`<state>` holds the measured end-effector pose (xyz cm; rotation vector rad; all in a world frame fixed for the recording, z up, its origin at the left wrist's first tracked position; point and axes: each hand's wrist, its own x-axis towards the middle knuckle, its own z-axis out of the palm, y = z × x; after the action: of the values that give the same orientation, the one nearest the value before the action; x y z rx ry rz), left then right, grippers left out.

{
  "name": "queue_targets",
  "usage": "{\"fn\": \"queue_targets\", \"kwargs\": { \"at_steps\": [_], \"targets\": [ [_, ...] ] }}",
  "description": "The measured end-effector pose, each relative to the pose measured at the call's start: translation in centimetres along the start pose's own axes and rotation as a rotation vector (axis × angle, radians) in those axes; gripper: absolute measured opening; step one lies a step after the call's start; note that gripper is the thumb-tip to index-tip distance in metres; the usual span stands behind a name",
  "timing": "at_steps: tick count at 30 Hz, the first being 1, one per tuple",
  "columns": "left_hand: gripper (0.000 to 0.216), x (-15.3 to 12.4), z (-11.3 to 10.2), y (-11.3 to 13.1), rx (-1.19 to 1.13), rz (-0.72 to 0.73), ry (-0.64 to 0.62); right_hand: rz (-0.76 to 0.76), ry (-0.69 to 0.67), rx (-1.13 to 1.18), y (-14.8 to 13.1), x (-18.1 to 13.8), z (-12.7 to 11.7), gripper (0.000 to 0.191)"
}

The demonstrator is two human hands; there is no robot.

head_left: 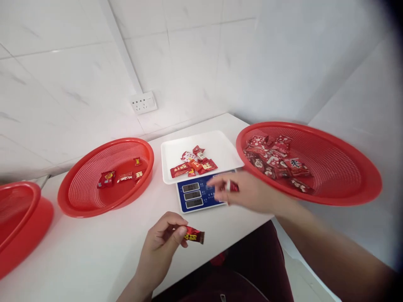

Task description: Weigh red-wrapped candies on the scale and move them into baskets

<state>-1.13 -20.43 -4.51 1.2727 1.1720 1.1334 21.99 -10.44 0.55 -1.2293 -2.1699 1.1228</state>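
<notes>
Over the table's front part, my left hand (160,247) pinches a small red wrapped candy (194,235) with yellow lettering and a dark end. My right hand (252,191), a little smeared by motion, is in front of the blue digital scale (206,200) and covers part of its panel. Between its fingers shows a small red-and-white wrapped candy (232,186). On the scale's white tray (217,144) lies a loose group of red wrapped sweets (195,163), among them one with a white spotted wrapper. The displays are lit too faintly to read surely.
To the right stands a red mesh basket (343,167) with many red snack packets (273,157). A second red basket (85,178) at left holds several packets (107,178). Part of a third red basket (28,226) shows at the far left. Behind the white table (94,247) is a wall with a socket (144,103).
</notes>
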Motion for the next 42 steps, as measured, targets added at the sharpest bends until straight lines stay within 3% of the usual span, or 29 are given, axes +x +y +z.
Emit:
{"fn": "queue_targets", "kwargs": {
  "at_steps": [3, 7, 10, 22, 30, 34, 39, 42],
  "targets": [
    [0.008, -0.2, 2.1, -1.1, 0.102, 0.038, -0.072, 0.030, -0.231, 0.213, 1.4, -4.3, 3.7, 0.038],
    [0.008, 0.0, 4.6, -2.7, 0.234, 0.093, -0.166, 0.114, -0.096, 0.337, 3.2, -6.8, 7.7, 0.026],
    [0.009, 0.1, 5.5, -3.5, 0.301, 0.105, -0.188, 0.186, -0.010, 0.338, 4.1, -7.4, 8.8, 0.019],
    [0.010, -0.3, 5.3, -3.1, 0.250, -0.089, -0.235, 0.050, -0.048, 0.214, 4.7, -7.8, 9.7, 0.015],
    [0.024, 0.1, 5.5, -2.7, -0.134, -0.364, -0.258, 0.008, -0.108, 0.235, 4.3, -8.2, 8.8, 0.021],
    [0.022, 0.4, 5.6, -2.5, -0.144, -0.325, -0.271, -0.003, -0.077, 0.202, 4.5, -8.1, 8.7, 0.019],
    [0.016, 0.6, 5.7, -2.4, 0.026, -0.220, -0.215, 0.005, -0.011, 0.186, 4.8, -7.7, 8.8, 0.015],
    [0.020, 0.9, 5.6, -2.6, -0.075, -0.291, -0.232, -0.001, -0.005, 0.193, 4.7, -7.7, 8.8, 0.015]
  ]
}}
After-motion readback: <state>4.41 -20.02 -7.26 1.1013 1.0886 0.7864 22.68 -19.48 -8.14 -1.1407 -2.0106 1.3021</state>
